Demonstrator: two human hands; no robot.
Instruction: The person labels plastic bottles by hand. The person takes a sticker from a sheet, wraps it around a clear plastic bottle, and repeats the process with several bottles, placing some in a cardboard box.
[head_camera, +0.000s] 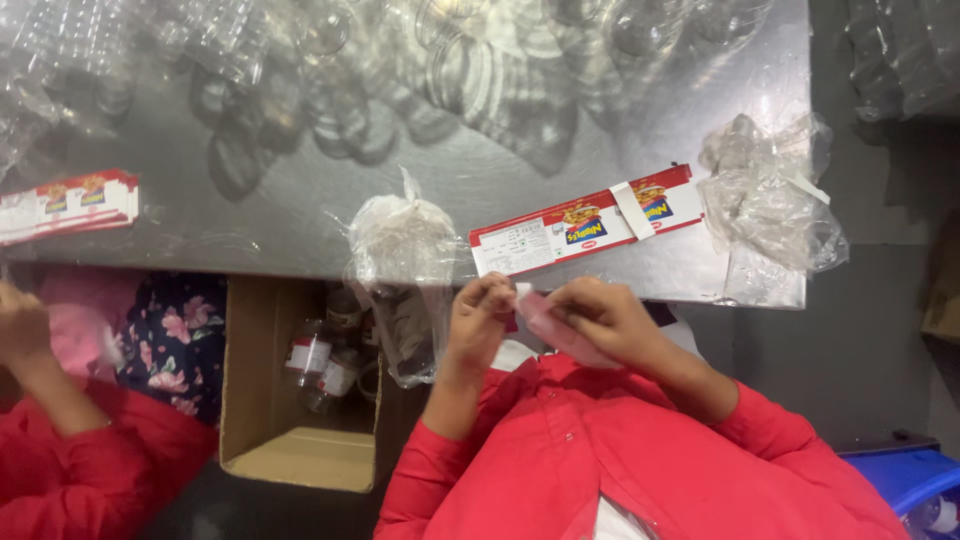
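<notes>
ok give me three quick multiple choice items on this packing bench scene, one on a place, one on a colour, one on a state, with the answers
1. Where does the open brown cardboard box sit?
A. on top of the steel table
B. below the table edge, to the left of the person's hands
C. on the blue crate

2. What colour are the sleeves of the person whose hands are at the centre?
A. red
B. green
C. white

3. What are the left hand and right hand doing?
A. resting flat on the table
B. both pinching one small pink and white label strip between them
C. lifting the cardboard box

Answers:
1. B, the box stands under the edge of the shiny steel table, with jars inside.
2. A, both forearms are in red cloth.
3. B, the fingers of both hands close on the strip, held above the lap.
</notes>
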